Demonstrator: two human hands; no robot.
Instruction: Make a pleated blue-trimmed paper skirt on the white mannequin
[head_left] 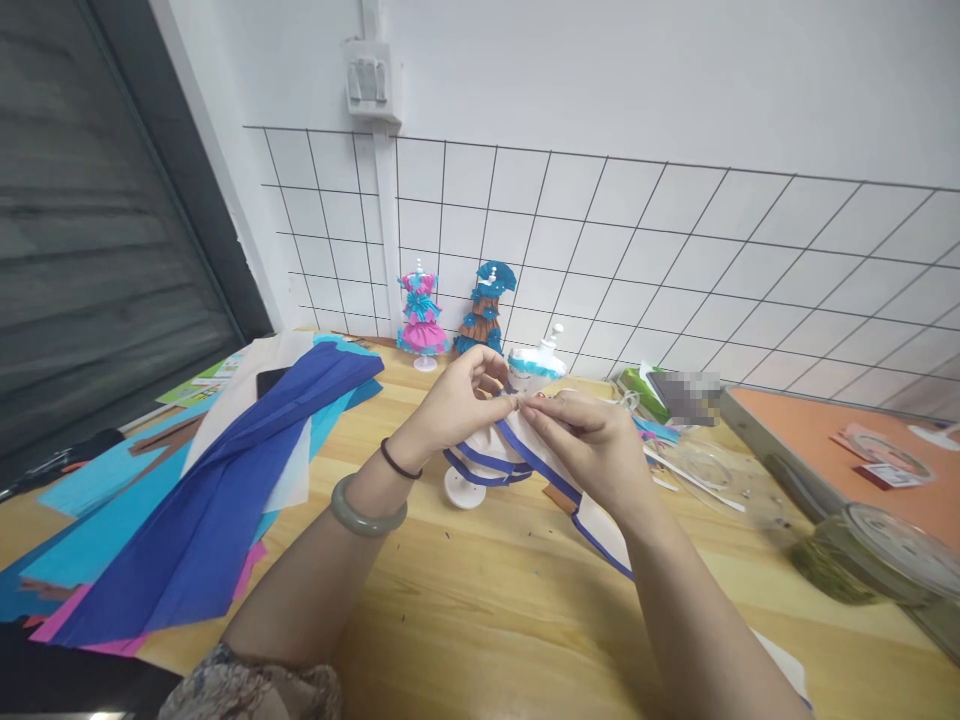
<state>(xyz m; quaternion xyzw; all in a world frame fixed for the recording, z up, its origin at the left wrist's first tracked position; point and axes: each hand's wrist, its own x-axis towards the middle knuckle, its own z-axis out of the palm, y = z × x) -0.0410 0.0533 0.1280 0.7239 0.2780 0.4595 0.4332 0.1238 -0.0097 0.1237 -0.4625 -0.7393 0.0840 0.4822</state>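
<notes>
A small white dress form [534, 362] with a light-blue band across its bust leans on the wooden table. Around its lower part sits a pale layered skirt [487, 465] edged in dark blue, and the round white base [463, 490] shows below. My left hand [469, 395] is closed at the waist, thumb and forefinger pinching the end of a white paper strip [600, 520] with blue edging. From the other side my right hand [596, 435] pinches the same strip, fingertips nearly touching the left ones. The strip trails right, passing under my right forearm. My fingers hide the exact pinch point.
Dark-blue and light-blue paper sheets [225, 480] are piled at the left. Two small dressed forms, one in a pink dress [424, 335] and one in a brown-and-teal dress [480, 320], stand by the wall. Ribbon spools [862, 555] and an orange board [810, 430] lie right.
</notes>
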